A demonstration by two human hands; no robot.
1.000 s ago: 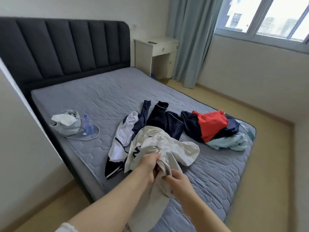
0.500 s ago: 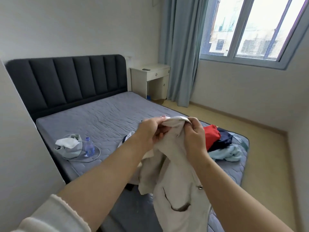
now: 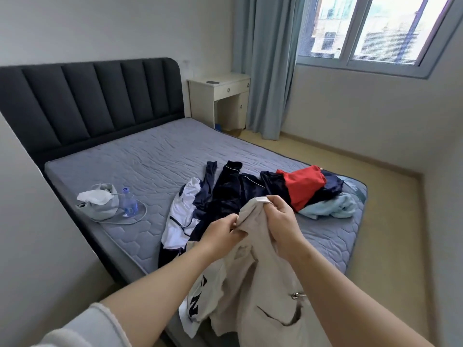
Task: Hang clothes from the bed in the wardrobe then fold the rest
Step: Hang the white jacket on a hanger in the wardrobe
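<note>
Over the bed [image 3: 155, 156], beige jacket [image 3: 260, 266] with dark lettering, pinched by both hands

The left hand [image 3: 221, 230] and right hand [image 3: 281, 217] are lifting the cream jacket [image 3: 260, 284] off the bed [image 3: 150, 156], then lowering it slightly.

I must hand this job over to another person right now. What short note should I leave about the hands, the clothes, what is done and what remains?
Hands: left hand and right hand both grip the cream jacket near its collar, held up over the near edge of the bed.
On the bed, unfolded: white and navy top, navy garment, red garment, light blue garment.
Done: nothing visibly hung or folded; the wardrobe is not in view.
Left: hang the jacket, then hang or fold the rest.
</note>
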